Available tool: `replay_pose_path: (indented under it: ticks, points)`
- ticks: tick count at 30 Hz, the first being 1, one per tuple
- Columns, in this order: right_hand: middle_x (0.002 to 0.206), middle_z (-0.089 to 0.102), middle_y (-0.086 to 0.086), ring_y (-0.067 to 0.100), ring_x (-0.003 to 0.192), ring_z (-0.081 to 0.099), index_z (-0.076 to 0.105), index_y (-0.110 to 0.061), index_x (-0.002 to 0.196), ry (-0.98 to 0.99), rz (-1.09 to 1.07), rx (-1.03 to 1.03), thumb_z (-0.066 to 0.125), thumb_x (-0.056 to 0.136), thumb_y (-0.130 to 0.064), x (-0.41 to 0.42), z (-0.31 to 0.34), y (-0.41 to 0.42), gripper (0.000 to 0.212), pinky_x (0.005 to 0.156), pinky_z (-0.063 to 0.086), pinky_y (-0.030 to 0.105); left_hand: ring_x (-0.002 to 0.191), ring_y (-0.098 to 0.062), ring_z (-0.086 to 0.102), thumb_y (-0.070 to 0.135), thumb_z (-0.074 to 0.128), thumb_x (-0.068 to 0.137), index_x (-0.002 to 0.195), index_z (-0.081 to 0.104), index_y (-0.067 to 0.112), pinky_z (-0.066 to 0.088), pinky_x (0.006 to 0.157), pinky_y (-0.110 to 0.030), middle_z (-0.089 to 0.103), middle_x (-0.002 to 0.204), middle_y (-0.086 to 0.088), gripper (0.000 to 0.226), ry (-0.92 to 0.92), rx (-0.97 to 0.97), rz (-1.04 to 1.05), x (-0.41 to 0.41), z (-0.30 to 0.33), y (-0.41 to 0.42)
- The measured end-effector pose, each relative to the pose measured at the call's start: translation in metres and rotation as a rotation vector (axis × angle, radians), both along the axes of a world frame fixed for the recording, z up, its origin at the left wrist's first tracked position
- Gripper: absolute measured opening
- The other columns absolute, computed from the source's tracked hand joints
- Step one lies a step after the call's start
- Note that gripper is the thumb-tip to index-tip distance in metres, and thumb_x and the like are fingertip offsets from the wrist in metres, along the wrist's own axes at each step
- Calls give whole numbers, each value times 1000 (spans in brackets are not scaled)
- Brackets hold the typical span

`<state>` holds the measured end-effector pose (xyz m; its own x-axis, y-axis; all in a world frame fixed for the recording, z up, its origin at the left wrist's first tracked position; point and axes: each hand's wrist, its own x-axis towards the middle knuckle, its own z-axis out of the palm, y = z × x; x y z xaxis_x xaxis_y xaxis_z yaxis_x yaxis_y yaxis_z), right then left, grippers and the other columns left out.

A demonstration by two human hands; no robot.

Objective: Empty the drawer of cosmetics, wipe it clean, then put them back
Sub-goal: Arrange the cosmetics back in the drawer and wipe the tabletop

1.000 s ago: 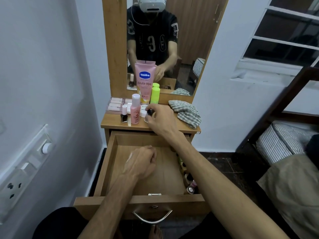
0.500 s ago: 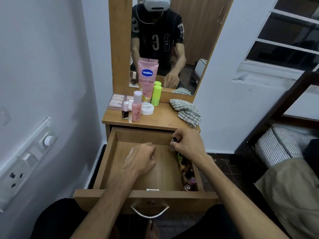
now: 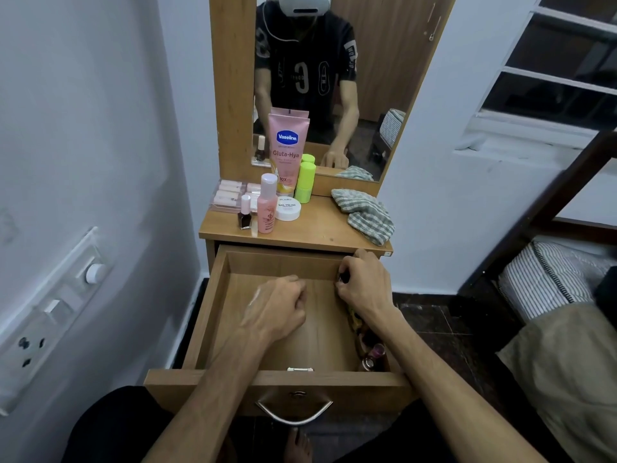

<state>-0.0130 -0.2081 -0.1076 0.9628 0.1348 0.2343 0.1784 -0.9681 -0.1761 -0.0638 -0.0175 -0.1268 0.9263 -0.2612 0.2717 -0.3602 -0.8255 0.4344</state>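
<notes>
The wooden drawer [image 3: 213, 312] is pulled out below the dresser top [image 3: 317, 228]. My right hand [image 3: 365, 285] is in its far right corner, shut on a small dark bottle [image 3: 343, 277]. My left hand [image 3: 277, 309] rests as a loose fist on the drawer floor, holding nothing I can see. Several small bottles [image 3: 370, 355] stand along the drawer's right side, partly hidden by my right forearm. On the dresser top stand a pink Vaseline tube [image 3: 288, 150], a green bottle [image 3: 305, 182], a pink bottle [image 3: 267, 203], a white jar [image 3: 287, 208] and a dark nail polish [image 3: 244, 213].
A checked cloth [image 3: 365, 213] lies on the right of the dresser top. A clear box of small tubes [image 3: 227, 193] sits at its back left. A mirror [image 3: 334, 78] rises behind. A switch panel [image 3: 56, 305] is on the left wall; bedding [image 3: 547, 282] lies to the right.
My right hand took a small dark bottle from the dresser top and carried it down into the drawer's far right corner. My left hand stayed put on the drawer floor.
</notes>
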Motion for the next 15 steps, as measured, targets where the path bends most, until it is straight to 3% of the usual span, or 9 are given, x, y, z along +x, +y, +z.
replay_pose_path:
  ticks: [10, 15]
  points:
    - [103, 55, -4, 18, 99, 51, 70, -21, 99, -24, 28, 20, 78, 77, -21, -5, 1, -3, 23, 70, 39, 29, 82, -16, 62, 11, 53, 85, 87, 68, 15, 56, 76, -36, 64, 92, 3, 16, 10, -9, -3, 1, -2, 1]
    - [98, 54, -6, 15, 94, 52, 72, -22, 96, -64, 53, 83, 79, 76, -22, -12, 11, -4, 21, 69, 46, 30, 81, -17, 61, 12, 52, 84, 85, 66, 17, 54, 73, -33, 63, 90, 3, 15, -1, -11, 5, 1, -2, 0]
